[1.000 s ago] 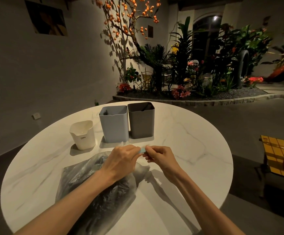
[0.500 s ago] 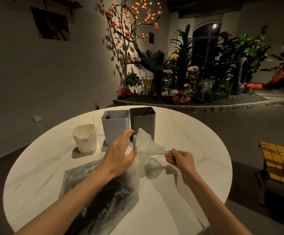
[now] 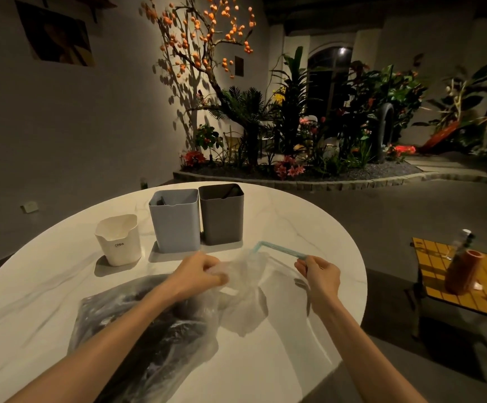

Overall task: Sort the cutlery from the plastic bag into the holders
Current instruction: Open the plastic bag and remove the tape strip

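A clear plastic bag [image 3: 149, 324] full of dark cutlery lies on the round white marble table [image 3: 294, 228]. My left hand [image 3: 198, 274] grips the bag's bunched neck. My right hand [image 3: 320, 274] pinches one end of a thin light-blue tie [image 3: 280, 248] that stretches from the bag's mouth, pulled out to the right. Behind the bag stand three holders: a white one [image 3: 118, 239] at the left, a light-blue one [image 3: 175, 221] in the middle and a dark grey one [image 3: 221, 215] touching it on the right. Dark items show inside the blue and grey holders.
A low yellow side table [image 3: 440, 274] with a terracotta cylinder [image 3: 460, 271] and a bottle stands to the right, beyond the table edge. A planted bed with a tree and flowers [image 3: 288, 170] lies behind the table.
My right hand has drawn the blue tie farther right, out of the bag's mouth. My left hand has come down and closed on the bag's neck.
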`<control>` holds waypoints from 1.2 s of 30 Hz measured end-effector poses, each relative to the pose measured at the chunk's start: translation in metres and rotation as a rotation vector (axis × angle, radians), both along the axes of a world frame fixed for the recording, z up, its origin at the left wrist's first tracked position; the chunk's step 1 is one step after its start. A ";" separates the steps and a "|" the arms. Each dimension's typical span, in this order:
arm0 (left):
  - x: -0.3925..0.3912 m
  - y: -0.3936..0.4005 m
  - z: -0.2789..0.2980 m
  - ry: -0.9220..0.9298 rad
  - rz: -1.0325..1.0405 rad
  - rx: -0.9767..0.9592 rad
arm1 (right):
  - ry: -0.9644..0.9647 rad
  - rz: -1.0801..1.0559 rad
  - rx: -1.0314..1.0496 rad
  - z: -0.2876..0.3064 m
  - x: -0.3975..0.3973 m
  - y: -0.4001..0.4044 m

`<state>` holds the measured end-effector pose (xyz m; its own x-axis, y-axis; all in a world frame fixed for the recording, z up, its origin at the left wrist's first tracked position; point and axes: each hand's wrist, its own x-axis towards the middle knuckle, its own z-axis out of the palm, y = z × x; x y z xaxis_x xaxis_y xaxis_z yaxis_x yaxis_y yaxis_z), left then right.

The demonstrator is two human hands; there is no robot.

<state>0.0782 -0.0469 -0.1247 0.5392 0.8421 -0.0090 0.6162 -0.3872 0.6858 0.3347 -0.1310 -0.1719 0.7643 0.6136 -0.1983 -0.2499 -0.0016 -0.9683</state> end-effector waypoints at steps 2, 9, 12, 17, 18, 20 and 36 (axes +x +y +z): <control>0.004 -0.003 0.001 -0.122 0.005 -0.018 | -0.043 0.027 -0.033 -0.001 0.006 -0.007; 0.010 -0.007 0.004 -0.354 0.056 -0.122 | -0.390 0.227 -0.112 0.012 -0.010 -0.023; 0.010 -0.009 0.007 -0.366 0.056 -0.149 | -0.553 0.469 0.101 0.033 -0.046 -0.022; -0.008 -0.023 0.015 -0.134 0.004 -0.077 | -0.974 0.504 0.049 0.043 -0.087 -0.005; -0.016 -0.031 0.019 -0.046 -0.043 -0.081 | -0.980 0.465 0.067 0.042 -0.087 -0.003; -0.032 -0.049 0.026 0.213 -0.129 -0.053 | -0.863 0.450 0.122 0.037 -0.084 0.001; -0.160 -0.037 0.029 0.770 -0.009 0.132 | -0.565 0.783 0.270 0.043 -0.121 -0.036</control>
